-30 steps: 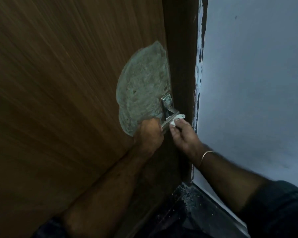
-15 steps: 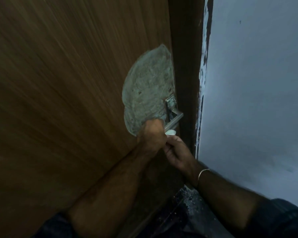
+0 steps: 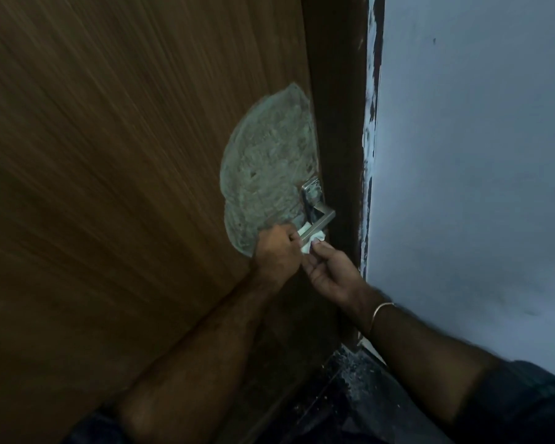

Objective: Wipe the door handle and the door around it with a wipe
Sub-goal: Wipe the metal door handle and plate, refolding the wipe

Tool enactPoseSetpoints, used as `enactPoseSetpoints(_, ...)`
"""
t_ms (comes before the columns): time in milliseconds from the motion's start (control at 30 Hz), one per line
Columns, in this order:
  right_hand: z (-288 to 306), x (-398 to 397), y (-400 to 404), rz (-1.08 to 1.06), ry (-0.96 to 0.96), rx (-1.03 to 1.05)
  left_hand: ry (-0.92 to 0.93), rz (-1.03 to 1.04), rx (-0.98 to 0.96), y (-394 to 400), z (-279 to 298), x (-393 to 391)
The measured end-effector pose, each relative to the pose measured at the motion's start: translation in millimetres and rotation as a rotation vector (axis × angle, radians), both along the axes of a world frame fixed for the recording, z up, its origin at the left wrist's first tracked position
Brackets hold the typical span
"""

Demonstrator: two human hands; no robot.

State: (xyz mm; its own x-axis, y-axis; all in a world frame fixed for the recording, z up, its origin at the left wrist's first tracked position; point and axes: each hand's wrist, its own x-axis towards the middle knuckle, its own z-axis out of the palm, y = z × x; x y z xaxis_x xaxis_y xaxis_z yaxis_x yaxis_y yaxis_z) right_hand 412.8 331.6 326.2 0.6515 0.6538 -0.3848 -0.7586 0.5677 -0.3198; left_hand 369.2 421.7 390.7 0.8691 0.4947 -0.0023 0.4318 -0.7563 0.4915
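Midway: L hand grips handle; R hand pinches wipe underneath; door patch probably pending.

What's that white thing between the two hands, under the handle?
A wipe: it sits between the left hand gripping the handle and the right hand pinching it, in the head view.

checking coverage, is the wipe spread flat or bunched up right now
Bunched: the wipe shows as a crumpled wad under the door handle, pinched by the right hand.
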Motion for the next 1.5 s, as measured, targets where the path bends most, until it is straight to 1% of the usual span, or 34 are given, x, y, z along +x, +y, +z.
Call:
enactPoseSetpoints(133,-6,15,6,-0.043,-0.012,-0.007,-0.007,0.022,-0.092,3,-6,0)
enactPoseSetpoints(200,-9,23,7,-0.089,0.006,0.007,-0.018,0.033,-0.102,4,-8,0)
enactPoseSetpoints(433,-13,34,16,-0.215,0.081,0.051,0.000,0.027,-0.069,7,-7,2)
enactPoseSetpoints(633,-13,31,28,-0.341,0.124,0.133,-0.002,0.038,-0.011,6,-6,2)
enactPoseSetpoints(700,-14,28,30,-0.332,0.117,0.172,-0.024,0.042,-0.019,7,-8,3)
enactPoseSetpoints(800,-17,14,30,-0.248,0.067,0.201,-0.050,0.027,-0.041,9,-8,2)
enactPoseSetpoints(900,-19,-3,30,-0.193,0.089,0.197,-0.066,0.011,-0.045,10,-9,1)
enactPoseSetpoints(967,-17,-11,26,-0.123,0.050,0.167,-0.053,0.017,-0.072,10,-9,-1)
enactPoseSetpoints(1033,-16,-15,16,-0.005,-0.076,0.017,-0.030,0.022,-0.116,11,-9,0)
enactPoseSetpoints(1100,-14,-16,1,0.055,-0.251,-0.259,-0.003,0.040,-0.156,11,-11,2)
enactPoseSetpoints(1133,-15,-16,-5,0.000,-0.329,-0.400,0.009,0.058,-0.173,10,-10,2)
enactPoseSetpoints(1167,-17,-13,-10,-0.119,-0.393,-0.533,0.016,0.076,-0.185,10,-11,3)
enactPoseSetpoints(1200,-17,-9,-13,-0.277,-0.460,-0.654,0.016,0.089,-0.194,9,-11,3)
enactPoseSetpoints(1233,-15,-3,-16,-0.437,-0.569,-0.757,0.007,0.093,-0.205,10,-12,4)
enactPoseSetpoints(1267,-11,3,-17,-0.551,-0.745,-0.842,-0.002,0.096,-0.220,10,-13,4)
enactPoseSetpoints(1333,-4,20,-17,-0.628,-1.182,-0.992,-0.010,0.112,-0.278,10,-16,3)
enactPoseSetpoints(1367,0,29,-17,-0.595,-1.367,-1.053,-0.029,0.130,-0.322,11,-18,2)
enactPoseSetpoints(1400,2,37,-18,-0.531,-1.509,-1.119,-0.056,0.159,-0.384,12,-20,1)
enactPoseSetpoints(1433,3,42,-20,-0.460,-1.607,-1.178,-0.082,0.195,-0.466,13,-21,-1)
enactPoseSetpoints(1500,-1,43,-22,-0.312,-1.718,-1.240,-0.121,0.244,-0.631,13,-23,-1)
